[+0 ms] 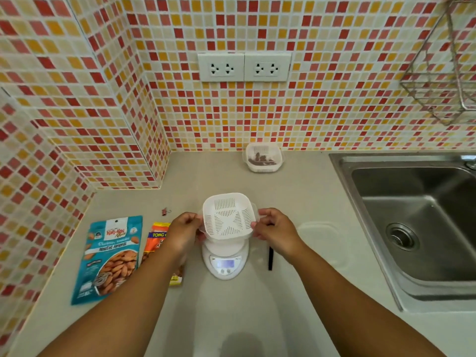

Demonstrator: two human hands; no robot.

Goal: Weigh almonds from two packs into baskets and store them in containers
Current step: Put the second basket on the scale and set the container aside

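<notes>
Presently both hands grip one item. The left hand (186, 227) pinches the left edge of a white slotted basket (226, 217), fingers curled at its rim; the right hand (273, 227) pinches the right edge in like fashion. The basket appears to sit nested in a clear container (251, 234), whose transparent rim shows at the sides. The pair is held directly over the platform of a white digital scale (224, 256); whether it rests on the platform or hangs just above cannot be told. The scale's display is lit, the reading illegible.

Left of the scale, partly under the left forearm, lies an orange and yellow almond pack (156, 240). Further left lies a teal roasted almond pack (109, 258), flat on the grey countertop (231, 318). A small binder clip (165, 211) lies behind the packs. Just right of the scale lies a black stick-shaped item (270, 257), and beyond it a clear lid (318, 234).

At the back wall stands a second container (264, 157) with a basket inside holding dark contents. A steel sink (417, 222) occupies the right side.
</notes>
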